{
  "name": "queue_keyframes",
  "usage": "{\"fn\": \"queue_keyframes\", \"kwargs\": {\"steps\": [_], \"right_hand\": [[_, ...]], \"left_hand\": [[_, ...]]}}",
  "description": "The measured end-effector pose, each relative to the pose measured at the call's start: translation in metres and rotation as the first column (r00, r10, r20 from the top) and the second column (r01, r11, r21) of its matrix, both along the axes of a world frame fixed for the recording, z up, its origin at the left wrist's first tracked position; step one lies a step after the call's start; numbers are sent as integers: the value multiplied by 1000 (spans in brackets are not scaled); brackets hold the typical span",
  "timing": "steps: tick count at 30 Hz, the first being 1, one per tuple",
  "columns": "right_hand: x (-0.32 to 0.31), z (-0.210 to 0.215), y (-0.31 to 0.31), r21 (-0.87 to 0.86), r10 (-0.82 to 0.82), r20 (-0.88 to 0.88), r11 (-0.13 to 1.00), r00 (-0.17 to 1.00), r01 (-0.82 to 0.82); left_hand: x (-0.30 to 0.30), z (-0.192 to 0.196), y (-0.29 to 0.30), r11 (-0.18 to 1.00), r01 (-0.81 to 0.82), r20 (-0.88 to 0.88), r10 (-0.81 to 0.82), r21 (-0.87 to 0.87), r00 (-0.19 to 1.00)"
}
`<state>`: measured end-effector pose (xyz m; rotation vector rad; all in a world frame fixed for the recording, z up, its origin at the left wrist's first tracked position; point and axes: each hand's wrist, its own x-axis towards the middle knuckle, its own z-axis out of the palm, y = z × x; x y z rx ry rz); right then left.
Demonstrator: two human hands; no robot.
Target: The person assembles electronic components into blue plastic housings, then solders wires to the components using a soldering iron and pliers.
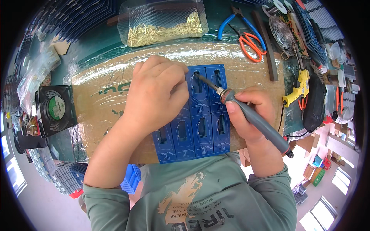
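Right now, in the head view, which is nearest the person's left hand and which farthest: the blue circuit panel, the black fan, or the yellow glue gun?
1. Blue circuit panel: directly under the left hand, touching it.
2. Black fan: on the person's left side.
3. Yellow glue gun: far right, beyond the right hand.

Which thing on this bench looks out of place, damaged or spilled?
Nothing stands out. The left hand presses the blue circuit-board panel flat, the right hand holds the soldering iron, and the pins stay in their bag.
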<state>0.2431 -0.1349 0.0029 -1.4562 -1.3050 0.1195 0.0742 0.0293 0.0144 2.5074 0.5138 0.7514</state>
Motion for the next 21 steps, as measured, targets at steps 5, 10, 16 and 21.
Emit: {"fn": "queue_keyframes", "kwargs": {"steps": [5,10,16,21], "right_hand": [[1,-2,0,-7,25,55,1000,998,-25],[1,-5,0,-4,31,45,1000,999,-31],[0,-5,1,16,42,36,999,998,-43],[1,-5,-1,21,46,16,999,999,-46]], "left_hand": [[0,2,-1,1000,6,3,-6,13,1000],[-1,2,-1,1000,9,-11,-8,20,1000],[-1,3,-2,1000,4,-28,-5,-18,1000],[-1,4,-2,1000,12,-18,-13,-19,1000]]}}
